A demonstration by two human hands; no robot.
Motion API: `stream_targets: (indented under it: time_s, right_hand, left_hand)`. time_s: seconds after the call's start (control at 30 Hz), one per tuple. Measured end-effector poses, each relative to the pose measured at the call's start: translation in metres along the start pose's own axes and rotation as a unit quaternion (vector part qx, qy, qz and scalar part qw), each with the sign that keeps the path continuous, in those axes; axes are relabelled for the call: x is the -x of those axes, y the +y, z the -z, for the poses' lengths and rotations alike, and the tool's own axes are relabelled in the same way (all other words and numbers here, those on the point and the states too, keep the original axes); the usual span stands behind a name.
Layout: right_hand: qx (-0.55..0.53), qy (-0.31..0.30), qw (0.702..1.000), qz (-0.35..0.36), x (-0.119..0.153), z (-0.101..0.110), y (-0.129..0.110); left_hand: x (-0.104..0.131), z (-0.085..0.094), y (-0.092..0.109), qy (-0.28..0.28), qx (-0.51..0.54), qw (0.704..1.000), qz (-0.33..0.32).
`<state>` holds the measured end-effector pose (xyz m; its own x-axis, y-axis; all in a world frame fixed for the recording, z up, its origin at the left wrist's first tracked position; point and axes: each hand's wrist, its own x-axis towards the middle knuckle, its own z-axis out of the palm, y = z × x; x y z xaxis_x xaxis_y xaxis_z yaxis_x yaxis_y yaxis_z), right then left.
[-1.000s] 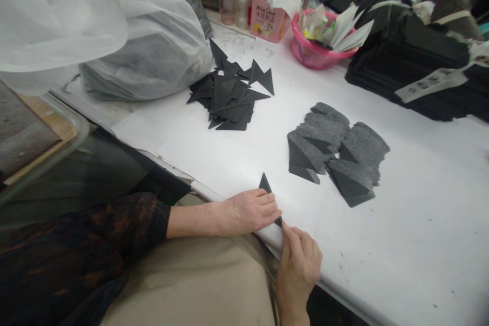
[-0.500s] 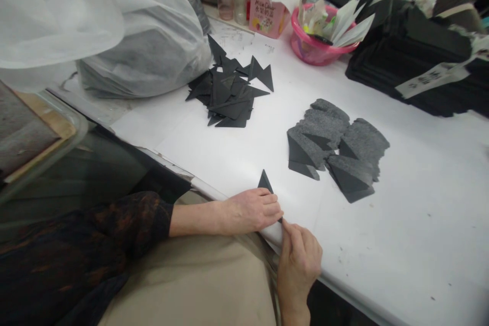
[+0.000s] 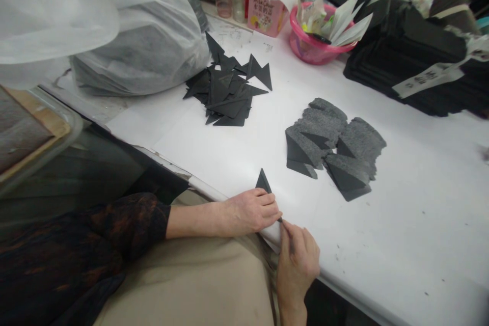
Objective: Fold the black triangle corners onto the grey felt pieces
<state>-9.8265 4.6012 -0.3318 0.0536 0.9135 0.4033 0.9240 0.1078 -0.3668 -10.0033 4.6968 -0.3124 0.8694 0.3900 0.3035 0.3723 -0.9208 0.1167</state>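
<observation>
At the near edge of the white worktop (image 3: 401, 244), the left hand (image 3: 248, 211) lies flat, palm down, over a black triangular piece (image 3: 263, 182), pinning it where the surface rolls over its rim; only the piece's far point and a sliver of its near corner show past the fingers. The right hand (image 3: 300, 260) comes up from below the edge with its fingers curled and its fingertips meeting the near corner of that piece beside the left fingertips, apparently pinching it, though the contact itself is too small to make out. Pressing from above while nipping at a corner reads as a way to keep a thin, stiff sheet from sliding. Just beyond and to the right sits a cluster of grey felt pieces (image 3: 336, 137), fuzzy and matte, with ragged outlines, overlapped by smooth black triangles. Farther and to the left is a loose heap of black triangles (image 3: 229, 94), flat, sharp-cornered, faintly glossy, fanned over one another within arm's reach. At far left a translucent white bag (image 3: 133, 35) bulges with grey material. Along the far side stand a pink box (image 3: 265, 10) with tissue and a pink plastic bowl (image 3: 313, 48) holding paper slips, with stacks of black fabric (image 3: 412, 61) at far right.
</observation>
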Motion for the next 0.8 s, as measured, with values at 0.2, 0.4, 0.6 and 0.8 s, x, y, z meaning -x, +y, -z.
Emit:
stream_targets:
  time_s: [0.2,0.4,0.6,0.8]
  right_hand:
    - [0.02,0.004,0.999,0.037,0.0,0.001,0.0019]
    - [0.032,-0.003,0.999,0.044,-0.0005,0.0018,0.0014]
    - [0.036,0.003,0.998,0.055,-0.0017,0.0032,0.0006]
    - [0.039,0.001,0.998,0.057,-0.001,0.0044,0.002]
  left_hand:
    - [0.0021,-0.0014,-0.0001,0.01,0.0,1.0,0.003]
    - [0.0028,-0.0007,-0.0007,0.017,0.007,1.0,0.004]
    - [0.0015,-0.0003,0.0002,0.013,-0.006,1.0,-0.007]
    - [-0.0008,0.0015,-0.0009,-0.002,0.009,1.0,-0.01]
